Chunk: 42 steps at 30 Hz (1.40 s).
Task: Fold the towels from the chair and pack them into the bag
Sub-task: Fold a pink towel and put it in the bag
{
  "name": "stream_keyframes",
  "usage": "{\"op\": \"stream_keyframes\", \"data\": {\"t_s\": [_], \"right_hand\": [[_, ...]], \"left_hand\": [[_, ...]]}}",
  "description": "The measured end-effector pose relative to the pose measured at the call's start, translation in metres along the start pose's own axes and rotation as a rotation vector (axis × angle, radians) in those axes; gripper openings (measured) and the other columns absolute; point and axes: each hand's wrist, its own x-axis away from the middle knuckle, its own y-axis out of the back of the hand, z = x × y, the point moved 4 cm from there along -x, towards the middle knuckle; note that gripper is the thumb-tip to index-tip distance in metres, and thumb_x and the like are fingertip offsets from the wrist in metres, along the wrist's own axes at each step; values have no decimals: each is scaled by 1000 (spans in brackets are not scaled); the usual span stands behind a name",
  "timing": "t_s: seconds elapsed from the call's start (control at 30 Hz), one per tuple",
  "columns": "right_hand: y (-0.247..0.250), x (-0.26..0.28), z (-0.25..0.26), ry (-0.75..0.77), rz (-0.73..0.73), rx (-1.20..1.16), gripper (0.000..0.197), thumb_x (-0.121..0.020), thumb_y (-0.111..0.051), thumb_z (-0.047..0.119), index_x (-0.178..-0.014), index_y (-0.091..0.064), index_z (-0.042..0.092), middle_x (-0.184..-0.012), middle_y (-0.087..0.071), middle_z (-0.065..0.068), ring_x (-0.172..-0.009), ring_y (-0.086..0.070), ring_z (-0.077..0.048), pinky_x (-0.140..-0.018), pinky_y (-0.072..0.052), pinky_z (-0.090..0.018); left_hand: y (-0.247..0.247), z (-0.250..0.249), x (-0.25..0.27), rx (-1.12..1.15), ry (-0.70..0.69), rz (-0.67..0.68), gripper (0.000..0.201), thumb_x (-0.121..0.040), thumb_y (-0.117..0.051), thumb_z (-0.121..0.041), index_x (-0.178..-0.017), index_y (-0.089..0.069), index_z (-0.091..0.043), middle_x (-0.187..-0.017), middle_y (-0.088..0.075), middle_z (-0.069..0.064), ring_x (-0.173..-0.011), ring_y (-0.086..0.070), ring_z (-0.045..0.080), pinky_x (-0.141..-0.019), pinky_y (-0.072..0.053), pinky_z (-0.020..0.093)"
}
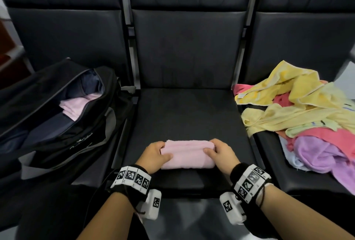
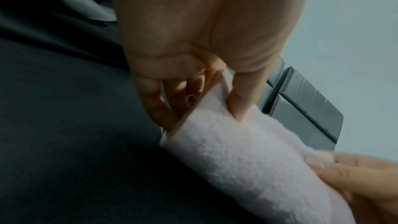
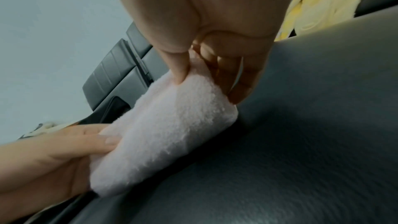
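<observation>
A folded pink towel [image 1: 188,154] lies near the front edge of the middle black seat [image 1: 188,112]. My left hand [image 1: 156,154] grips its left end, thumb on top and fingers under the fold. My right hand [image 1: 219,151] grips the right end the same way. In the left wrist view the left hand [image 2: 206,108] pinches the pink towel [image 2: 247,159]. In the right wrist view the right hand [image 3: 206,83] pinches the pink towel [image 3: 163,134]. An open black bag [image 1: 63,105] stands on the left seat, with a pink towel [image 1: 76,105] and dark cloth inside.
A loose pile of towels [image 1: 299,116] in yellow, red, purple and white covers the right seat. Seat backs rise behind all three seats. Metal dividers [image 1: 132,62] run between the seats.
</observation>
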Motion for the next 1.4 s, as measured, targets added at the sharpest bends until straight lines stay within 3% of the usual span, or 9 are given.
{"op": "stream_keyframes", "data": {"t_s": [0.2, 0.4, 0.57, 0.67, 0.87, 1.07, 1.17, 1.3, 1.4], "right_hand": [[-4, -6, -18, -92, -58, -19, 8, -90, -65, 30, -95, -60, 26, -86, -63, 11, -86, -61, -14, -64, -39, -18], [-17, -15, -23, -175, 65, 44, 56, -92, -63, 36, -144, -44, 26, -127, -59, 2, -122, -56, -21, -102, -42, -28], [-16, -19, -22, -170, 146, 87, 12, -89, -66, 35, -96, -58, 30, -91, -62, 7, -88, -60, -13, -71, -43, -25], [-15, -16, -21, -162, 151, 19, 19, -87, -70, 27, -82, -52, 26, -80, -57, 5, -76, -53, -13, -67, -41, -27], [-1, 2, 7, -56, 102, -69, 21, -84, -70, 16, -80, -49, 20, -75, -52, 3, -70, -48, -12, -68, -40, -32], [28, 22, 99, 299, 150, 70, 22, -75, -70, 27, -86, -50, 30, -73, -58, 8, -66, -53, -5, -65, -47, -26], [36, 30, 141, 404, 193, 225, 23, -78, -67, 30, -91, -47, 33, -84, -63, 7, -78, -60, -11, -72, -53, -37], [40, 38, 183, 486, 212, 289, 19, -84, -62, 30, -96, -48, 35, -90, -64, 9, -85, -61, -10, -77, -54, -41], [39, 35, 206, 548, 210, 287, 22, -86, -62, 30, -104, -51, 37, -95, -65, 11, -89, -62, -7, -79, -55, -38]], "left_hand": [[-10, 8, -7, -32, 54, -34, 19, -89, -68, -21, -74, -58, -20, -72, -57, -5, -67, -52, 11, -63, -40, 26], [-15, 14, -5, -114, 183, -120, 22, -92, -64, -30, -108, -66, -15, -90, -64, 1, -91, -61, 23, -74, -42, 26], [-17, 14, -3, -143, 202, -123, 27, -93, -64, -30, -114, -63, -14, -93, -63, 1, -90, -58, 20, -74, -38, 24], [-18, 16, 2, -118, 233, -111, 24, -92, -65, -30, -110, -61, -16, -96, -64, 2, -87, -59, 19, -73, -39, 23], [-10, 5, 14, -88, 222, -154, 39, -85, -63, -17, -123, -55, -22, -115, -59, 1, -102, -57, 17, -90, -45, 25], [3, -58, 26, -6, -157, 61, 86, -69, -72, -25, -147, -38, -34, -143, -40, -13, -133, -37, 4, -111, -37, 24], [8, -78, 35, 95, -207, 165, 76, -62, -80, -27, -129, -50, -45, -128, -59, -11, -116, -59, 5, -98, -54, 34], [29, -91, 42, 109, -208, 102, 55, -62, -81, -33, -113, -60, -32, -105, -69, -2, -96, -68, 15, -85, -58, 44], [48, -95, 44, 125, -235, 72, 42, -70, -80, -31, -108, -62, -32, -98, -71, -5, -90, -68, 9, -83, -59, 39]]}}
